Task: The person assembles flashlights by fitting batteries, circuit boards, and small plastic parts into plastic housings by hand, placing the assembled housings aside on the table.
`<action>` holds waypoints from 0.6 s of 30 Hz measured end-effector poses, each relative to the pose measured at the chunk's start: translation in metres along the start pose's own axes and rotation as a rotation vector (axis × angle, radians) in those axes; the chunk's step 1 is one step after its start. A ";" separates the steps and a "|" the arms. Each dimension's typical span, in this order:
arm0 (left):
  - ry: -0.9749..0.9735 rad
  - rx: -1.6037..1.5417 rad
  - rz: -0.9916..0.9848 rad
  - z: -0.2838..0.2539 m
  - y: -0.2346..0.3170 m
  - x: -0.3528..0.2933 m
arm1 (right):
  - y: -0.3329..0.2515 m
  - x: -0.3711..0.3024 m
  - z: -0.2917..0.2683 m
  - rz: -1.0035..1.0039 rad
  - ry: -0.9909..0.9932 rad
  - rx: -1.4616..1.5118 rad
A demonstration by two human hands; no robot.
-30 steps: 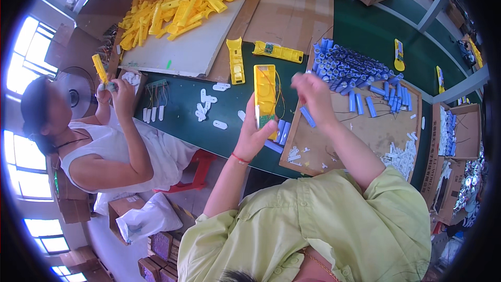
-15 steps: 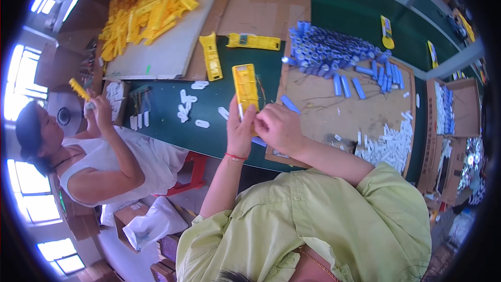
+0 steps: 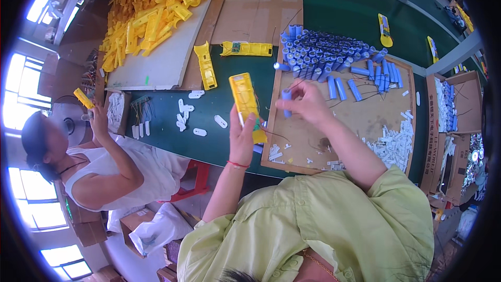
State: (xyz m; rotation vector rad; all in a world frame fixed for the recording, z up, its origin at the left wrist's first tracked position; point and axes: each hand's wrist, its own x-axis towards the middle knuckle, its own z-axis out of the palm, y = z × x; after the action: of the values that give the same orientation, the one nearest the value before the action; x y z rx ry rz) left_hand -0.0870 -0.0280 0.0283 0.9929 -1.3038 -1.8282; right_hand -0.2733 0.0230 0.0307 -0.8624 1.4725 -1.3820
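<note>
My left hand (image 3: 242, 138) is wrapped round the lower part of a long yellow plastic housing (image 3: 243, 95), held tilted above the table. A small green circuit board (image 3: 257, 125) with thin wires shows at the housing's lower end, partly behind my thumb. To the right, my right hand (image 3: 309, 105) pinches a blue cylindrical battery cell (image 3: 286, 105) above the edge of the wood-framed board. Just beyond that hand stands a dense group of blue battery cells (image 3: 318, 52) with dark wires. Two more yellow housings (image 3: 206, 68) lie beyond my left hand, one of them with a green board in it.
White oval plastic pieces (image 3: 199, 132) lie on the green table at left. Small white parts (image 3: 389, 146) are heaped on the framed board (image 3: 360, 117). A large pile of yellow housings (image 3: 151, 15) fills the far left. At left a co-worker (image 3: 104, 164) holds a yellow piece.
My right hand has moved from the housing's lower end to the right and away, and now has a blue battery cell. The left hand keeps the housing, now tilted more.
</note>
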 end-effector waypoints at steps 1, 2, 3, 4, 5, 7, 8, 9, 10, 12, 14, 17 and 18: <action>-0.058 -0.006 -0.007 0.007 0.001 -0.003 | -0.008 -0.001 -0.001 0.001 0.008 0.006; -0.074 0.027 0.018 0.012 -0.001 -0.003 | -0.014 0.001 0.002 -0.027 -0.048 -0.026; -0.082 0.029 0.014 0.016 -0.006 -0.003 | -0.021 0.002 0.006 -0.054 -0.103 -0.059; -0.057 0.171 0.154 0.017 -0.015 -0.002 | -0.028 -0.002 0.017 -0.099 -0.063 -0.189; -0.042 0.312 0.295 0.020 -0.021 -0.002 | -0.030 -0.003 0.022 -0.094 -0.047 -0.189; -0.105 0.271 0.171 0.026 -0.020 -0.007 | -0.029 -0.004 0.029 -0.172 0.147 -0.362; -0.122 0.226 0.106 0.033 -0.012 -0.010 | -0.024 -0.005 0.029 -0.197 0.203 -0.315; -0.137 0.182 0.040 0.038 -0.007 -0.011 | -0.020 -0.006 0.027 -0.194 0.213 -0.314; -0.141 0.183 0.037 0.040 -0.009 -0.013 | -0.017 -0.007 0.026 -0.201 0.234 -0.371; -0.164 0.224 0.075 0.043 -0.011 -0.017 | -0.012 -0.008 0.025 -0.206 0.259 -0.428; -0.194 0.156 0.043 0.045 -0.017 -0.015 | -0.010 -0.005 0.025 -0.234 0.326 -0.328; -0.227 0.141 0.059 0.041 -0.029 -0.012 | -0.008 -0.011 0.025 -0.249 0.319 -0.279; -0.232 0.197 0.099 0.040 -0.032 -0.011 | -0.008 -0.011 0.024 -0.249 0.321 -0.281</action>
State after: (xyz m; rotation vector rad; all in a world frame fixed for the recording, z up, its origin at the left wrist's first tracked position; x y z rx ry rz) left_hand -0.1191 0.0083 0.0078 0.8166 -1.6692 -1.8060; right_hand -0.2484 0.0234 0.0414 -1.0649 1.8887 -1.5747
